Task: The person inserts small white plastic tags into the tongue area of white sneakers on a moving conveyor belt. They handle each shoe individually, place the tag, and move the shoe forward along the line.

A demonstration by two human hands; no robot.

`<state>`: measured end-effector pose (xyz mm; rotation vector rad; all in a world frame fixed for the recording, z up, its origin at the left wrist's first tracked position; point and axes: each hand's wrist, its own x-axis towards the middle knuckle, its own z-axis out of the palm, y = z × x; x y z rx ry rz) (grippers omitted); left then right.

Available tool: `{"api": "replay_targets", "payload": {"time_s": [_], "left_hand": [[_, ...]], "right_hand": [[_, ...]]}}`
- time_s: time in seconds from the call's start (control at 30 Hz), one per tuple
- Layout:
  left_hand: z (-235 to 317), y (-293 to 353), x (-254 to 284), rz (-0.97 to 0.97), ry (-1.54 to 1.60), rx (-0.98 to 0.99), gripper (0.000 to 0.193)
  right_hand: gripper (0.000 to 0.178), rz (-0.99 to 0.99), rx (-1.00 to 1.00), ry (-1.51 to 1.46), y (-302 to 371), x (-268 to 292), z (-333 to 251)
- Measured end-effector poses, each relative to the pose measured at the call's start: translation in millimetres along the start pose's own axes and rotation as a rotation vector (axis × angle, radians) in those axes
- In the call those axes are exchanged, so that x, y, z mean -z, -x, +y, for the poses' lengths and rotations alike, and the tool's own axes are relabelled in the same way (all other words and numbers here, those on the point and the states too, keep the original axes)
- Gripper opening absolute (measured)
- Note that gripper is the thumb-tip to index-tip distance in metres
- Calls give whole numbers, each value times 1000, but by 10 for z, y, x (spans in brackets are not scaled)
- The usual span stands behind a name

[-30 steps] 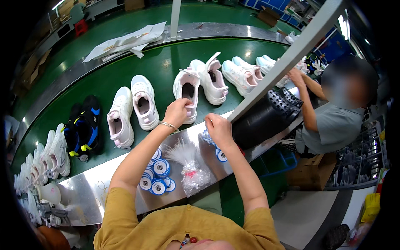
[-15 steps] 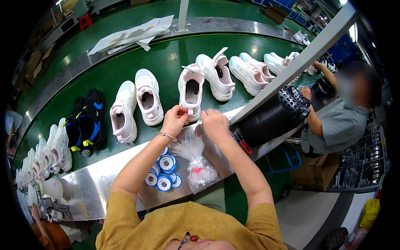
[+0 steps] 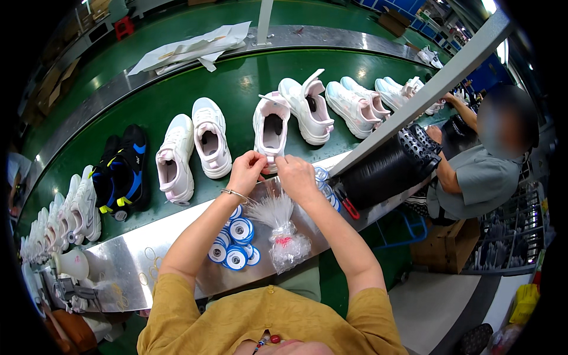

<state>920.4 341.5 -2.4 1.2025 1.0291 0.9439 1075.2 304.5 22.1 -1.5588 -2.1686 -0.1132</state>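
A white sneaker with a pink lining point(image 3: 271, 142) stands on the green belt, its heel toward me. My left hand point(image 3: 247, 174) pinches at the heel, fingertips together by the pull loop. Against the other side of the same heel, my right hand point(image 3: 297, 178) is closed too; whatever is between the fingers is too small to make out. Just below my hands lies a fanned bundle of thin clear plastic strands point(image 3: 274, 210), its lower end in clear wrapping. Round blue-rimmed white tags point(image 3: 239, 229) are piled beside it, and more tags point(image 3: 329, 190) lie beyond my right forearm.
Other white sneakers point(image 3: 176, 154) and a black-and-blue pair point(image 3: 129, 165) stand along the green belt point(image 3: 154, 97). A slanted grey post point(image 3: 414, 97) crosses at right, near a black padded roll point(image 3: 378, 174) and red-handled scissors point(image 3: 350, 208). A co-worker point(image 3: 482, 177) sits beyond.
My right hand has shifted left, closer to my left hand at the sneaker's heel. The tags beyond my right forearm have come into view. My left hand stays nearly in place.
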Motion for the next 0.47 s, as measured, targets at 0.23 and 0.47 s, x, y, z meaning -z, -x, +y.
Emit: {"api": "replay_targets", "payload": {"time_s": [0.23,0.47], "left_hand": [[134,32,102,154,-52,-149,11],[208,185,150,111,-259,-353,11]], "right_hand": [[14,86,-133,-440,-3,170,125],[19,96,-90,-777,-288,-86,-476]]}}
